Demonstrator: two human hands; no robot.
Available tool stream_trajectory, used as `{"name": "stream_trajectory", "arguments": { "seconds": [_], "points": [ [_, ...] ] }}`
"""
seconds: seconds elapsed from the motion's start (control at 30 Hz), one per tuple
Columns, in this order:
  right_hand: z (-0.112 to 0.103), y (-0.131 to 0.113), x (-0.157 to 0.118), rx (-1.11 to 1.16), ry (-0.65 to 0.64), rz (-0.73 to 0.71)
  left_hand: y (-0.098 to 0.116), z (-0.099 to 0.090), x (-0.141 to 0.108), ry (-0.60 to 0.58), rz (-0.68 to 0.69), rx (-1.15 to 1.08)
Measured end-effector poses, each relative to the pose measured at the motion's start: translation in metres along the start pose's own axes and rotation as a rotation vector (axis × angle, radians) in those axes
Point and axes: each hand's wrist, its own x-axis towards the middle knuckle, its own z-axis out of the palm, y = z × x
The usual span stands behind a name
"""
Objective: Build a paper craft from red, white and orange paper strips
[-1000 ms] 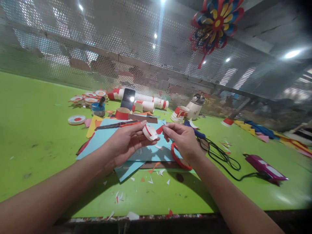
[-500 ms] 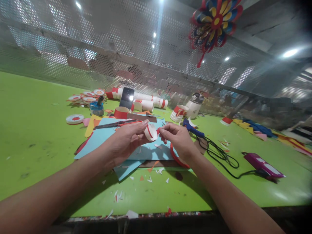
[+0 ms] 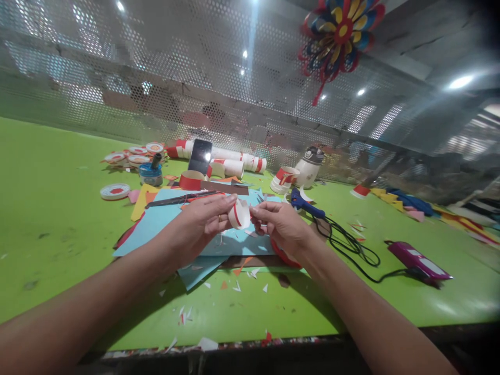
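My left hand (image 3: 201, 221) grips a small white paper cup piece (image 3: 239, 215) with a red stripe, its hollow side turned to the right. At the cup's right edge, my right hand (image 3: 279, 221) is closed in a pinch on a small red paper piece (image 3: 251, 214), mostly hidden by the fingertips. Both hands hover over light blue paper sheets (image 3: 152, 229). Dark-bladed scissors (image 3: 172, 200) lie behind my left hand. A red curved strip (image 3: 283, 253) shows below my right wrist.
A blue glue gun (image 3: 307, 203) with a black cord lies right, near a purple power bank-like box (image 3: 417, 260). Behind stand a phone (image 3: 200, 156), white tubes (image 3: 230, 168), a paper cup (image 3: 284, 179), a white jar (image 3: 308, 172) and a blue tape roll (image 3: 150, 174). Paper scraps (image 3: 238, 285) litter the front.
My right fingertips have moved closer to the cup piece, and the red paper piece is now mostly covered. The whole view has shifted slightly.
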Motion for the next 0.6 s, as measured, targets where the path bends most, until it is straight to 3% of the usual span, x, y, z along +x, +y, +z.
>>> {"name": "stream_trajectory", "arguments": {
  "seconds": [0.33, 0.6],
  "points": [
    [-0.005, 0.0, 0.004, -0.213, 0.123, -0.031, -0.002, -0.002, 0.002, 0.049, 0.028, 0.04],
    [-0.005, -0.01, 0.002, -0.114, 0.171, -0.197, -0.005, -0.006, 0.004, 0.127, -0.077, -0.036]
  ]
}}
